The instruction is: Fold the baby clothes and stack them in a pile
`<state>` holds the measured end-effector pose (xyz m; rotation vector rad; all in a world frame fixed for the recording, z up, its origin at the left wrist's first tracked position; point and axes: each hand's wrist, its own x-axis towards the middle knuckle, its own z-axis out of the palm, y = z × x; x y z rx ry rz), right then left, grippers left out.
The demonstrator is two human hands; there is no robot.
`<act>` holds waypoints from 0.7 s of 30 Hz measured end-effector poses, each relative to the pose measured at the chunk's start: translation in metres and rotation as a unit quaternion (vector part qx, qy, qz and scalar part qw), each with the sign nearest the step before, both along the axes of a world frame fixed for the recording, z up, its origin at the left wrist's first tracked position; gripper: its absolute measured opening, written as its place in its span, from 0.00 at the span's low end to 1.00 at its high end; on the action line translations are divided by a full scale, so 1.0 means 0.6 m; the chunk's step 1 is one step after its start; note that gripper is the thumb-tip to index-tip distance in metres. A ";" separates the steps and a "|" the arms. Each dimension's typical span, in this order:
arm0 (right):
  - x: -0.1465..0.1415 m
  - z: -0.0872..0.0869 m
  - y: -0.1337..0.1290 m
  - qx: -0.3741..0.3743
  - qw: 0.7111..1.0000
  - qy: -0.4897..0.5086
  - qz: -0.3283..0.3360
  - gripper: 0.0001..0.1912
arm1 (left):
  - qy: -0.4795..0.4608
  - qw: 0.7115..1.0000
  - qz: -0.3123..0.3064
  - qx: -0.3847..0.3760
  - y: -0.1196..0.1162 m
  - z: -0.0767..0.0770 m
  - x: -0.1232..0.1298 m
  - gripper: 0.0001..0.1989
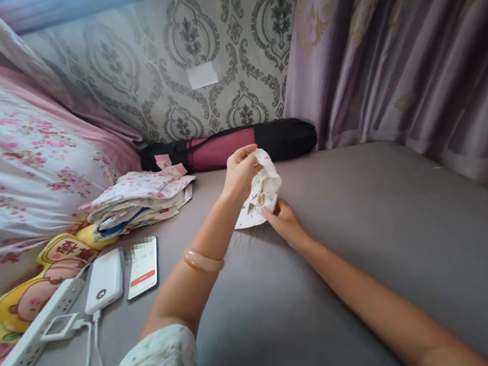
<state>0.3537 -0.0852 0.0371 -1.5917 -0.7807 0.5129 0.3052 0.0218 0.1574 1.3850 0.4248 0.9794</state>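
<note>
White printed cloth: this small, ruffled piece (pixel 267 184) is held up between two hands at the middle of the grey bedsheet (pixel 370 231); whether its lowest edge touches the sheet I cannot tell.
Long axis of the cloth: slanting, from a rounded upper end leaning right and toward the wall down to a wider lower end.
Pointing of the cloth: the wide end faces down and left, toward the wearer's side; creased folds show between the ends.
Left hand: this hand (pixel 241 170) is nearly closed, fingers bent, pinching the cloth's upper edge.
Right hand: lower down, this hand (pixel 284 218) is partly curled, its thumb on the cloth's lower right edge; the other fingers are mostly hidden.
Bangle: a pale ring (pixel 203 261) circles the left forearm.
Folded stack: fabrics (pixel 143 198) lie left of the hands.
Phone: it lies (pixel 143 270) nearer the wearer than the stack, just beside a white power bank (pixel 103 279).
Long bag: black and maroon, it lies (pixel 223 149) crosswise before the patterned wall (pixel 189 32).
</note>
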 end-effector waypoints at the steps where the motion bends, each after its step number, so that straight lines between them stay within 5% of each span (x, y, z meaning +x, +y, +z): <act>1: 0.009 -0.001 0.001 0.008 1.000 0.004 -0.002 0.13 | 0.001 1.000 0.006 0.012 0.000 0.000 -0.005 0.15; 6: 0.072 0.041 -0.036 0.043 0.997 0.056 0.044 0.11 | -0.018 0.995 0.054 0.087 0.011 0.004 -0.045 0.22; 12: 0.118 0.135 -0.093 0.034 0.986 0.055 0.152 0.17 | 0.049 0.984 0.108 0.131 0.004 0.001 -0.078 0.11; 18: 0.141 0.207 -0.134 -0.017 0.983 0.044 0.179 0.15 | 0.087 0.987 0.054 0.120 -0.005 -0.022 -0.096 0.12; 21: 0.142 0.228 -0.151 -0.045 0.981 0.026 0.186 0.16 | 0.102 0.994 -0.029 0.040 -0.006 -0.042 -0.098 0.14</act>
